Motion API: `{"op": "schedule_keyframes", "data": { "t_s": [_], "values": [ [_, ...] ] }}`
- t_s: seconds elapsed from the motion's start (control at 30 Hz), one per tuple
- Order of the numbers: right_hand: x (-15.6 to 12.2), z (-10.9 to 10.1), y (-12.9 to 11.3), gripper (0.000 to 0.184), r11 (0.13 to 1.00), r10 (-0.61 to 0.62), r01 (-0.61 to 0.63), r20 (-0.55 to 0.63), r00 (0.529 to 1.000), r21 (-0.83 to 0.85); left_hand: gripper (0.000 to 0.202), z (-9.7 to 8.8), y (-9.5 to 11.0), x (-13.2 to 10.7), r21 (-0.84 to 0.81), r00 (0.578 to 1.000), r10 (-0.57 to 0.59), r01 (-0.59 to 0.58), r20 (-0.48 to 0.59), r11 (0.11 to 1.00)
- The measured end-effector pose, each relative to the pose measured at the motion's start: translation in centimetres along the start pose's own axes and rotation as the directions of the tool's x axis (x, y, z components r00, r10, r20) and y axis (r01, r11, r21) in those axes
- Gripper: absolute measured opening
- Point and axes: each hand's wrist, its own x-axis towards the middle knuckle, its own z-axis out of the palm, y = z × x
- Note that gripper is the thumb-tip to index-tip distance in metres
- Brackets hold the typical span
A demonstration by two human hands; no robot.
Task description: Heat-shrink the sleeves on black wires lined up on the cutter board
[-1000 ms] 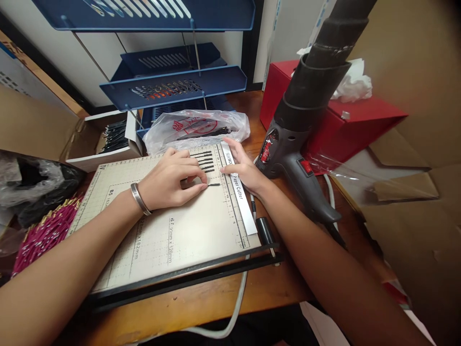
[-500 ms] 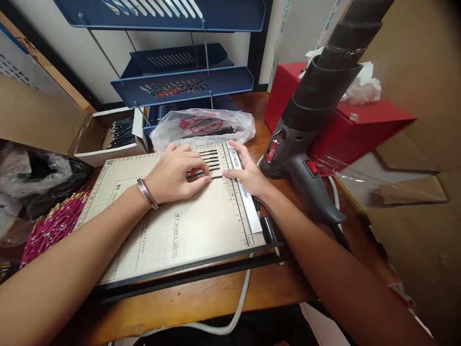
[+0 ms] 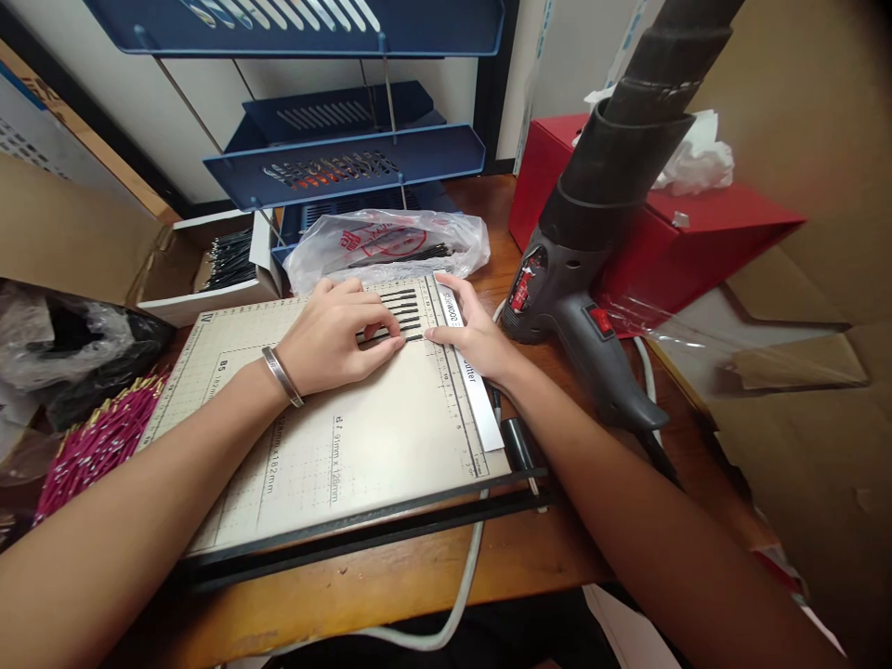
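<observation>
A short row of thin black tubes (image 3: pixel 411 311) lies side by side at the far right of a beige paper cutter board (image 3: pixel 348 437). My left hand (image 3: pixel 327 339), with a metal bangle on its wrist, lies palm down over the tubes' left ends. Its bent fingers and thumb press the tubes onto the board. My right hand (image 3: pixel 470 334) rests flat on the white ruler strip (image 3: pixel 480 400) along the board's right edge. Its fingers are stretched out, and the index tip touches the right end of the nearest tube.
A grey heat gun (image 3: pixel 578 297) leans on a red box (image 3: pixel 697 232) right of the board. Behind are a plastic bag (image 3: pixel 390 242), a white box of black tubes (image 3: pixel 223 265) and blue trays (image 3: pixel 334 158). Pink-sleeved wires (image 3: pixel 90 441) lie left. The black cutter arm (image 3: pixel 362 534) runs along the board's near edge.
The lone tube lower on the board has been slid up by my left fingers to join the row. My right index finger has moved up with it along the ruler.
</observation>
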Motion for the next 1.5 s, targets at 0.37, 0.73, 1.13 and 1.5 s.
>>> {"op": "schedule_keyframes", "data": {
  "t_s": [0.37,0.73,1.13,1.5],
  "values": [
    [-0.04,0.30,-0.21,0.084,0.999,0.038,-0.038,-0.025,0.999,0.015,0.029,-0.10,0.06,0.01,0.011,0.999,-0.033,0.033,0.008,0.999],
    [0.02,0.34,-0.25,0.086,1.000,0.019,-0.019,-0.026,0.999,-0.013,0.030,0.15,-0.02,0.09,-0.007,1.000,-0.018,0.018,-0.010,1.000],
    [0.36,0.37,0.18,0.086,1.000,0.030,-0.030,-0.031,0.999,-0.005,0.028,0.15,-0.01,0.16,-0.018,1.000,-0.008,0.007,-0.026,1.000],
    [0.43,0.23,0.40,0.084,0.999,0.039,-0.039,-0.014,0.999,0.029,0.029,0.19,-0.10,0.11,-0.016,1.000,-0.009,0.009,-0.024,1.000]
  ]
}}
